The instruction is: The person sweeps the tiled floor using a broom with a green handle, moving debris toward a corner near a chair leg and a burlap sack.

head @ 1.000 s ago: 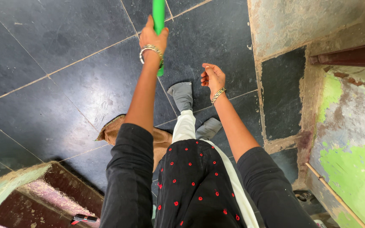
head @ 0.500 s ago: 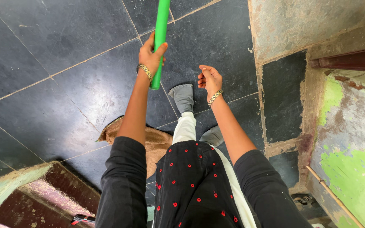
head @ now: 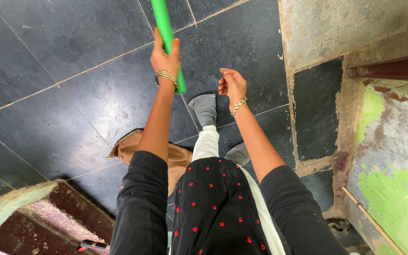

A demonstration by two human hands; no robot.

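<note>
Dark stone floor tiles (head: 72, 108) underfoot: I judge a sweeping or mopping stroke in hand, my left hand (head: 165, 59) clamped on the green handle (head: 167, 40), my right hand (head: 231, 86) just beside it, loosely curled and empty, next needing a second grip.

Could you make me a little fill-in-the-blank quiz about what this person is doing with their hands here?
1. The left hand is closed around a ____ pole.
2. The right hand holds ____.
3. Both wrists wear gold-coloured ____.
4. A brown cloth lies on the dark tiled ____.

Missing words: green; nothing; bangles; floor
</note>
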